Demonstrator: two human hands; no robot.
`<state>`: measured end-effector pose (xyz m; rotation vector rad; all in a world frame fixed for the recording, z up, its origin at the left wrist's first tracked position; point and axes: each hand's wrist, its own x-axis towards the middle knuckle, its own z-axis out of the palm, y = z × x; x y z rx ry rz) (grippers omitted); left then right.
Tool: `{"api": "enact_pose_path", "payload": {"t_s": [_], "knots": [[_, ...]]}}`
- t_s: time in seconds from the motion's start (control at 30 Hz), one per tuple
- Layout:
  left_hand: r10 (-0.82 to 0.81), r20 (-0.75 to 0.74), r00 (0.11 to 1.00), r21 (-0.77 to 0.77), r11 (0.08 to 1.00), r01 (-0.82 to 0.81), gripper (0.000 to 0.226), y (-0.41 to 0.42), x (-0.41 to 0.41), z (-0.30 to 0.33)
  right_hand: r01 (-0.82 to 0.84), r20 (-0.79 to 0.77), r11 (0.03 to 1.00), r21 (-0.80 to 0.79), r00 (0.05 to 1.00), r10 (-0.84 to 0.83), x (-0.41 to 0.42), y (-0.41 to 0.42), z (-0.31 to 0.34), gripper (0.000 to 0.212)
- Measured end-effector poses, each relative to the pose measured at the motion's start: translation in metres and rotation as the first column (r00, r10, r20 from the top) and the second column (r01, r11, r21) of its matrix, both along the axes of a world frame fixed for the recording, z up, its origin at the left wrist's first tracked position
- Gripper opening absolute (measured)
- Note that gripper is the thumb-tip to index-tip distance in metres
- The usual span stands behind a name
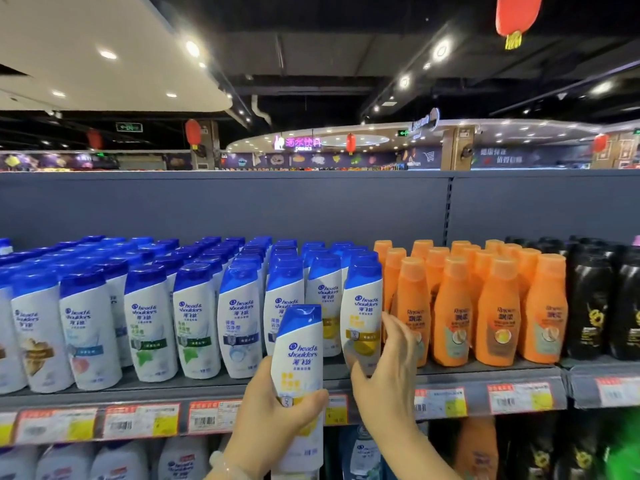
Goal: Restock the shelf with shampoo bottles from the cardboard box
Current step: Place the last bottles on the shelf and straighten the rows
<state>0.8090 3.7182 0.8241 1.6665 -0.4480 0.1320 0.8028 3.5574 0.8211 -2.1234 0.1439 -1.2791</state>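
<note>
My left hand (273,407) grips a white shampoo bottle with a blue cap and yellow label (300,355), held upright in front of the grey shelf (214,393). My right hand (384,379) wraps around the lower part of another yellow-label bottle (362,306) that stands at the shelf's front edge, last in the white-and-blue row. A gap shows on the shelf between that bottle and the bottle to its left, behind the one I hold. The cardboard box is out of view.
Rows of white-and-blue bottles (149,306) fill the shelf to the left. Orange bottles (485,306) stand right of my right hand, black bottles (602,299) farther right. Price tags (138,424) line the shelf edge. More bottles (180,462) sit on the shelf below.
</note>
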Motion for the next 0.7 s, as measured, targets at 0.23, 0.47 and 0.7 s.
{"api": "enact_pose_path", "payload": {"t_s": [0.23, 0.47, 0.7], "knots": [[0.007, 0.018, 1.0, -0.01, 1.0, -0.007, 0.04, 0.0, 0.009, -0.002, 0.127, -0.249, 0.849, -0.513, 0.924, -0.289, -0.017, 0.001, -0.008, 0.068], [0.025, 0.016, 1.0, -0.038, 0.999, -0.025, 0.04, -0.002, 0.018, -0.004, -0.037, -0.61, 0.883, -0.468, 0.737, -0.292, -0.016, 0.008, -0.015, 0.073], [0.018, 0.057, 0.998, -0.07, 0.997, -0.014, 0.04, -0.005, 0.024, 0.002, 0.006, -0.479, 0.934, -0.358, 0.857, -0.189, -0.014, 0.01, -0.016, 0.054]]}}
